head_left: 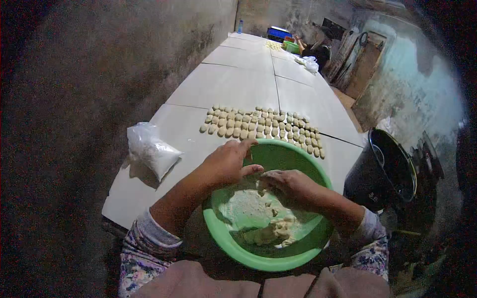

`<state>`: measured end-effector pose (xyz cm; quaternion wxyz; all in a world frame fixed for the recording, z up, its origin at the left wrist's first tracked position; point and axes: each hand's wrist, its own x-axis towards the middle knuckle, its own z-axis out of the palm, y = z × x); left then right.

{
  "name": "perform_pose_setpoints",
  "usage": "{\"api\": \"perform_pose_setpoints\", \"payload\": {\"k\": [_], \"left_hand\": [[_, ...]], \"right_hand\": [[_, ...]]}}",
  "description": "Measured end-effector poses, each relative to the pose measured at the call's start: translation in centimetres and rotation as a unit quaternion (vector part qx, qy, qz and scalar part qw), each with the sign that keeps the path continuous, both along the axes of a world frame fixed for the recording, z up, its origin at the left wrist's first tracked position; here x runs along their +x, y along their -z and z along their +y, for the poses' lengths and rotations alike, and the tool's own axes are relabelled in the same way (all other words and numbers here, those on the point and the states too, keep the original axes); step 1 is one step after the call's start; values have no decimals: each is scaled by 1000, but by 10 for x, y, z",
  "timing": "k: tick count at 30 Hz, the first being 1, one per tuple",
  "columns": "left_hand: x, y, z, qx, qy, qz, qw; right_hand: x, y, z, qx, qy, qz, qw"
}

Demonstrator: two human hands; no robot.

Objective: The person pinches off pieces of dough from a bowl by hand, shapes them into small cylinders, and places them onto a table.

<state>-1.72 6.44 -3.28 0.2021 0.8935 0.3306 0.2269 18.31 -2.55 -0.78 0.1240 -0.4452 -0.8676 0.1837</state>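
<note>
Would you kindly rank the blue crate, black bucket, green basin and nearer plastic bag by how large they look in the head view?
1. Green basin
2. Black bucket
3. Nearer plastic bag
4. Blue crate, far off

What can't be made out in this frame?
All in the head view:
Right hand: anything its fingers may hold is hidden by the hand itself.
Green basin: part of its left rim is behind the left forearm.
Black bucket: contents hidden by its wall and shadow.
Far person: what their hands do, too small and blurred.
</note>
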Motion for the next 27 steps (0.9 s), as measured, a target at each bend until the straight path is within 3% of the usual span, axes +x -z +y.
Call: {"api": "perform_pose_setpoints", "payload": {"k": [2, 4, 7, 10, 11, 12, 14, 16, 18, 23, 26, 27], "left_hand": [[0, -1, 0, -4, 14, -11, 1000], [0, 0, 0, 3, 16, -9, 1000], [0, 0, -1, 16, 9, -9, 1000], [2, 6, 3, 16, 3, -13, 1000], [2, 8, 4, 10, 0, -19, 1000], [2, 8, 4, 10, 1, -21, 1000], [2, 8, 4, 33, 0, -11, 999], [1, 3, 0, 34, 0, -17, 999], [0, -4, -3, -4, -6, 11, 1000], [-1, -2, -2, -14, 3, 3, 1000], [0, -3, -5, -16, -29, 15, 999], [0, -2, -5, -11, -24, 5, 1000]], "right_hand": [[0, -1, -2, 9, 2, -14, 1000], [-3, -6, 0, 20, 72, -97, 992], [10, 14, 16, 79, 74, -13, 994], [6, 32, 16, 69, 19, -76, 995], [5, 40, 20, -130, 89, 0, 988], [7, 46, 20, -129, 91, -1, 987], [13, 57, 16, 31, -62, -80, 994], [8, 42, 19, -27, -87, -127, 988], [3, 30, 17, -150, -19, -121, 981], [14, 26, 4, -157, -18, -143, 977], [19, 29, -6, -58, -70, -150, 985], [17, 32, -5, -195, 10, -76, 978]]}}
